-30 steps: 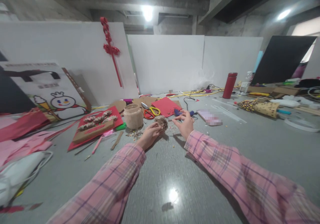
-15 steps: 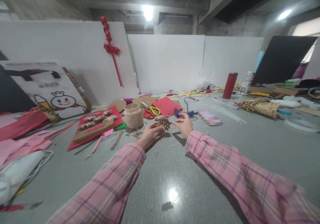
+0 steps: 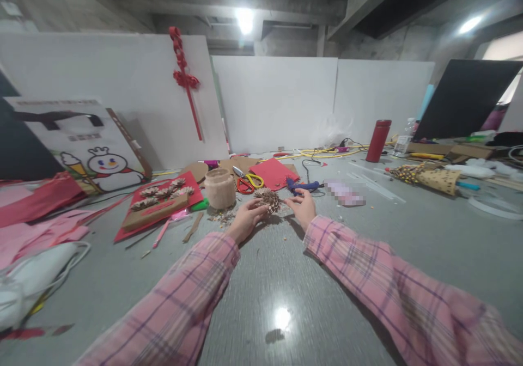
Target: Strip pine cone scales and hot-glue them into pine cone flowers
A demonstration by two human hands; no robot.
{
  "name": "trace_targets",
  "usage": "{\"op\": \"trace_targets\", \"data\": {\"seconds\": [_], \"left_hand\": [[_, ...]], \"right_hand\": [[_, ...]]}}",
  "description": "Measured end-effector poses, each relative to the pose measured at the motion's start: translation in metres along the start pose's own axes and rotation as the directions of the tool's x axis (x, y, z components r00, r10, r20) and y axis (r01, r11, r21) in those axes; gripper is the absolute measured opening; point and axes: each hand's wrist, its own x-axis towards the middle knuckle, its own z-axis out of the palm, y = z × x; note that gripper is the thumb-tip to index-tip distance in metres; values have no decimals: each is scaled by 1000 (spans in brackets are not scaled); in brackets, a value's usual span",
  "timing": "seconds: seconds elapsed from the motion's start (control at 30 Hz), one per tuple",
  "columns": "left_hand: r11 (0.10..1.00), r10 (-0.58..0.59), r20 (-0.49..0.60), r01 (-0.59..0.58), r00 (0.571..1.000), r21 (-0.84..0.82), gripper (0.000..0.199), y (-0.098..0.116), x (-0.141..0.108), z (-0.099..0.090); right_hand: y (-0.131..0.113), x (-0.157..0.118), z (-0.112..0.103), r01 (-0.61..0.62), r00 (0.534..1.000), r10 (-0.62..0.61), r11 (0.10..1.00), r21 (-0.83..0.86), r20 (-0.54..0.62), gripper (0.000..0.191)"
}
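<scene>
A brown pine cone (image 3: 267, 199) with layered scales stands just above the grey table, in front of the scissors. My left hand (image 3: 249, 217) grips its left side, fingers curled over the scales. On the other side, my right hand (image 3: 303, 208) has its thumb and fingertips pinched together close to the cone's right edge; anything between them is too small to make out. To the left of the cone is a tan jar (image 3: 219, 188) with brown scraps (image 3: 220, 217) around its foot. Scissors (image 3: 249, 182) with red and yellow handles lie behind.
A red sheet (image 3: 269, 173) and a blue glue gun (image 3: 303, 186) with a black cord lie behind my hands. At left, a red card (image 3: 127, 229) bears several cone-like flowers (image 3: 163, 192). A red flask (image 3: 378, 141) and a paper-wrapped bouquet (image 3: 427, 178) stand and lie to the right.
The whole view has shifted slightly, so the scene sits a little further right. My left hand still grips the pine cone, and my right fingertips stay pinched beside it.
</scene>
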Motion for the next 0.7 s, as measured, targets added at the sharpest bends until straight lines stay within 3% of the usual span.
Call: {"op": "trace_targets", "data": {"seconds": [0.23, 0.7], "left_hand": [[1000, -24, 14, 23, 1000, 13, 32, 2, 0, 0], [999, -29, 69, 26, 997, 41, 21, 2, 0, -2]], "right_hand": [[12, 2, 2, 2, 1000, -2, 1000, 24, 0, 48], [10, 2, 2, -29, 999, 29, 999, 22, 28, 47]]}}
